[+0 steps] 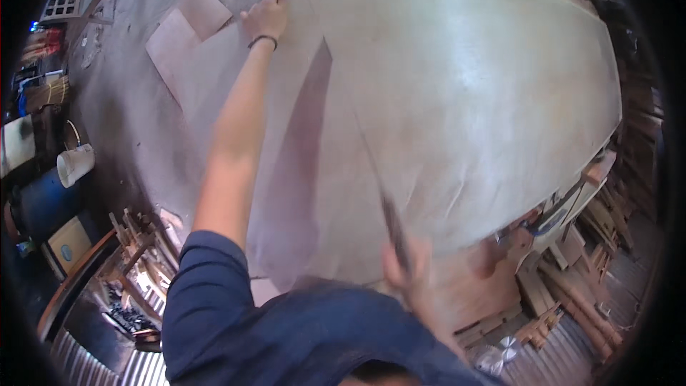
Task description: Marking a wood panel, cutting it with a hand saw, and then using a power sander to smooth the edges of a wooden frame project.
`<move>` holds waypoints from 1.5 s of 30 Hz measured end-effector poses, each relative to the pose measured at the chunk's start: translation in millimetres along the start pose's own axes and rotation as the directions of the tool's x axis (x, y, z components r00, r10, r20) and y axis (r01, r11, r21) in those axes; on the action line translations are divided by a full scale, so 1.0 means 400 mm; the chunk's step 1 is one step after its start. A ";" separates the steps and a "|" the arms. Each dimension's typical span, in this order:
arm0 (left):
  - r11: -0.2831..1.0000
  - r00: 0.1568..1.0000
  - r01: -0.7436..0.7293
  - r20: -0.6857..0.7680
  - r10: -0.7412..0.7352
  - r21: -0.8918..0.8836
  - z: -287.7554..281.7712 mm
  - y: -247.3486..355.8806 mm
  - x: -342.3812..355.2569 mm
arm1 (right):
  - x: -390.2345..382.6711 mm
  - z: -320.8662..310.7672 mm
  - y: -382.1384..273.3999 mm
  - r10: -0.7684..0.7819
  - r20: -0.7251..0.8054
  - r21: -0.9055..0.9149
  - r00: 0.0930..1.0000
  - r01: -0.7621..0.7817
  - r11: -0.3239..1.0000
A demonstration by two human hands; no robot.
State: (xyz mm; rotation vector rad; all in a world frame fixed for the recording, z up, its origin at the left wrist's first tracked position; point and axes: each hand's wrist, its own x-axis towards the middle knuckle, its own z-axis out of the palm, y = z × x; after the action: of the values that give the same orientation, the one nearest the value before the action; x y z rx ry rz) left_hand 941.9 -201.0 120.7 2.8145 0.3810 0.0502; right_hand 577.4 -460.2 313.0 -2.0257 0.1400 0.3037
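Steadying a wide pale sheet while a blade works across it.

Left hand (266, 18) presses flat, fingers spread, on the sheet's (464, 86) far edge; right hand (404, 268), blurred, grips a long thin blade (379, 186), needing a steady pull.

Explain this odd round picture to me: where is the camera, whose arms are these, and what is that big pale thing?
The camera sits on a person's head and looks down, and its fisheye lens bends edges. Both arms in dark blue sleeves are that person's own. The left hand rests flat on the far edge of a large pale thin wooden sheet. The right hand, blurred, grips a long thin dark tool lying over the sheet; its kind is unclear. Wood offcuts lie on the floor to the right.
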 end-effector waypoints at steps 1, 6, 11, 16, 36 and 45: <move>0.999 1.000 -0.023 -0.015 0.023 0.023 -0.016 0.001 -0.005 | 0.060 0.025 0.050 -0.040 -0.043 -0.095 0.998 0.036 0.995; 1.000 0.999 -0.010 0.047 0.010 -0.005 0.068 0.029 -0.018 | 0.708 0.206 0.025 -0.089 -0.142 -0.167 0.986 0.064 0.984; 1.000 1.000 0.000 -0.002 0.000 -0.010 0.055 -0.056 0.019 | 0.101 0.073 0.051 -0.190 -0.004 -0.113 0.982 0.188 0.976; 0.999 0.995 0.031 0.095 -0.032 0.007 -0.020 -0.003 -0.010 | 0.027 0.038 0.064 0.032 -0.004 -0.108 0.999 -0.032 0.994; 1.000 0.995 -0.006 0.101 0.006 0.004 0.103 -0.011 0.011 | 0.561 0.240 0.117 -0.176 -0.249 -0.191 0.952 0.130 0.973; 1.000 0.999 0.001 0.041 0.000 -0.024 0.046 -0.017 0.030 | -0.170 -0.014 0.031 -0.007 -0.093 0.011 0.996 0.008 1.000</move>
State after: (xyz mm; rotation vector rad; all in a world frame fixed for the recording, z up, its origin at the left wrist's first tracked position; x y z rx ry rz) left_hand 953.1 -196.7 100.8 2.7866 0.3695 -0.0038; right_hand 510.1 -473.0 323.2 -2.0294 0.1916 0.2038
